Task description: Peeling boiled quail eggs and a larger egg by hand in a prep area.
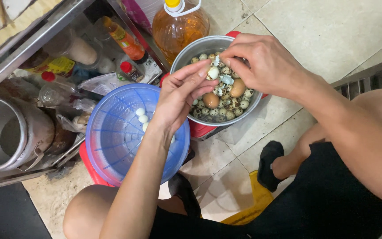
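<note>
Speckled quail egg (213, 72), half-peeled, pinched by both hands' fingers (200, 77); few peeled eggs (141, 118) in blue basket (111, 146) at eight o'clock, many unpeeled in steel pot (191, 51).

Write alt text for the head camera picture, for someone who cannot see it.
Two bare hands, left hand and right hand, peel a small egg over a metal bowl of speckled quail eggs. Beside it, a blue strainer basket holds a few peeled white eggs.
</note>
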